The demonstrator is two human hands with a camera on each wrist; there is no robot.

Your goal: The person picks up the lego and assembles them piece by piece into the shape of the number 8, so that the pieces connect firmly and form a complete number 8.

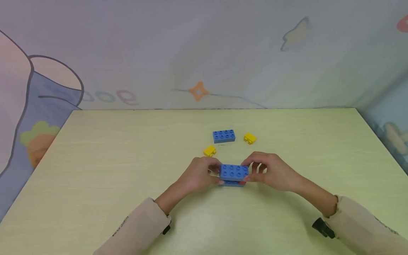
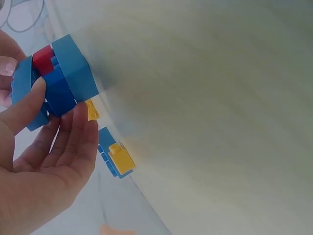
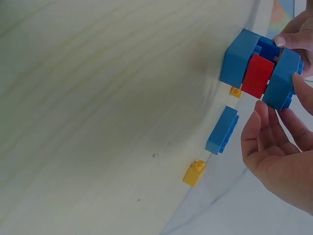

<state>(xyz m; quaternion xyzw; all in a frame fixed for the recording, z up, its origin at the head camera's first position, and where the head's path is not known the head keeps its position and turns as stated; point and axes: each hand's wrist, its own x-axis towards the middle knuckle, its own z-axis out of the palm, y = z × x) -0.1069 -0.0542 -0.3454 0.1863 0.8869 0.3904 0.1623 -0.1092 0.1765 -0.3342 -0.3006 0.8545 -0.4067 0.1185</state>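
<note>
Both hands hold a small stack of toy building bricks low over the front middle of the table. On top is a long blue brick (image 1: 234, 171), studs up. Below it sit a red brick (image 3: 258, 76) on the right and a darker blue brick (image 2: 60, 92) on the left, over another long blue brick (image 2: 76, 68) at the bottom. My left hand (image 1: 200, 174) pinches the top brick's left end, thumb at the near side. My right hand (image 1: 275, 171) grips its right end. Narrow gaps show under the top brick; I cannot tell whether it is fully seated.
Behind the stack lie a loose long blue brick (image 1: 224, 137), a small yellow brick (image 1: 209, 151) near my left hand, and another yellow brick (image 1: 250, 138) beyond my right. A printed cloth backdrop (image 1: 153, 53) rises along the table's (image 1: 111, 159) back edge.
</note>
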